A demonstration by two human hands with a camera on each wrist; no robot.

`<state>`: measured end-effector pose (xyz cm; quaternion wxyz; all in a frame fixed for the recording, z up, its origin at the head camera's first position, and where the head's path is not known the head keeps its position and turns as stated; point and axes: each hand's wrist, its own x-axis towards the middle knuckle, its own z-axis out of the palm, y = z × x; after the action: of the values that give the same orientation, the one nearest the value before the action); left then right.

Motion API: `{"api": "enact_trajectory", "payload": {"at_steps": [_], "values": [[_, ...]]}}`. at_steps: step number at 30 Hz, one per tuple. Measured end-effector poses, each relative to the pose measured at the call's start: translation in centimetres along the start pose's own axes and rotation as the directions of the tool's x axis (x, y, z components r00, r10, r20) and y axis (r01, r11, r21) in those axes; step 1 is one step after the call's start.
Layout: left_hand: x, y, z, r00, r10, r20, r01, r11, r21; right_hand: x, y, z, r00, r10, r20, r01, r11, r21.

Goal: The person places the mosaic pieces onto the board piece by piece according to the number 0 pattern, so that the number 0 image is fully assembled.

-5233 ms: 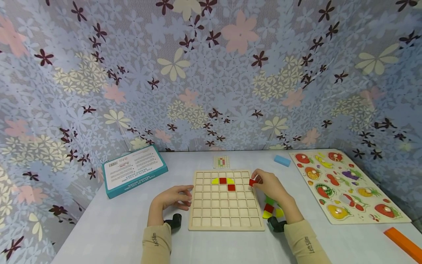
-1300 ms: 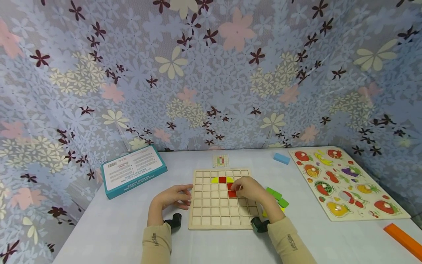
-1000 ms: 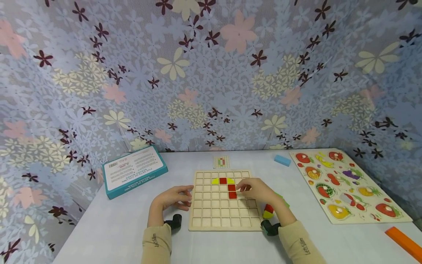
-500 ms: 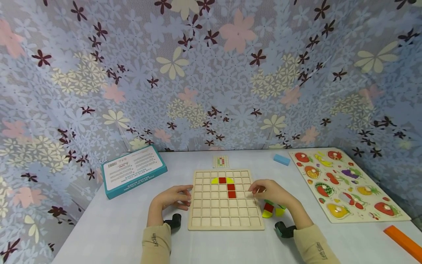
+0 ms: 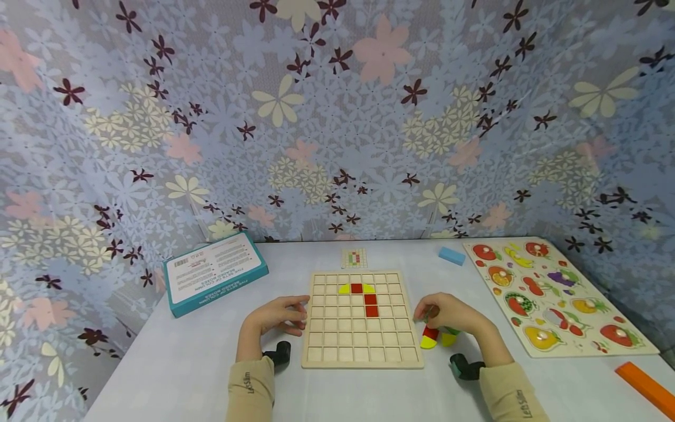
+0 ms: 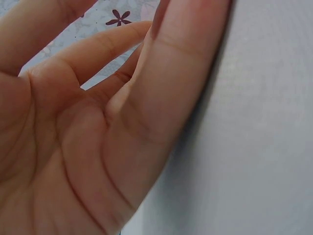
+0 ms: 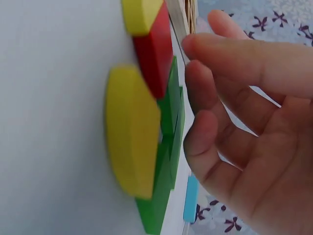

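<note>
A wooden grid board lies mid-table. Near its top, a red square sits between yellow curved pieces, with a column of two red squares lower right. The left hand rests at the board's left edge, fingers loosely bent, holding nothing. The right hand hovers over loose pieces right of the board, its fingers bent and nothing between them. In the right wrist view, a yellow curved piece, a red block and several green blocks lie beside the fingertips.
A small pattern card lies behind the board. A teal box stands at the back left. To the right are a blue block, a fruit puzzle board and an orange bar.
The red square once pinched by the right hand now sits on the board, under another red one. That hand has let go and moved right to the loose pieces; the left hand stays put.
</note>
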<state>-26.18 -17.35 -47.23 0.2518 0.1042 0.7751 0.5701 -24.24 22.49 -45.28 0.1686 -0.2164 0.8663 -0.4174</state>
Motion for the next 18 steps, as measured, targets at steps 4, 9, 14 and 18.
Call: {"api": "enact_trajectory", "payload": {"at_steps": [4,9,14,18], "values": [[-0.04,0.07,0.02,1.000,0.006,-0.004,-0.006,1.000,-0.006,-0.20,0.24,-0.13,0.999,0.040,0.019,-0.040,0.999,0.005],[-0.08,0.07,0.07,1.000,0.007,-0.005,-0.007,1.000,-0.015,-0.25,0.24,0.01,0.998,0.036,0.055,-0.036,0.999,0.001],[-0.12,0.12,0.15,1.000,0.003,-0.002,-0.003,1.000,-0.018,-0.21,0.22,0.07,0.997,0.020,0.075,-0.019,1.000,-0.014],[-0.16,0.16,0.13,1.000,0.006,-0.002,-0.006,1.000,-0.018,-0.14,0.35,0.04,0.998,0.003,0.062,-0.001,1.000,-0.026]]}}
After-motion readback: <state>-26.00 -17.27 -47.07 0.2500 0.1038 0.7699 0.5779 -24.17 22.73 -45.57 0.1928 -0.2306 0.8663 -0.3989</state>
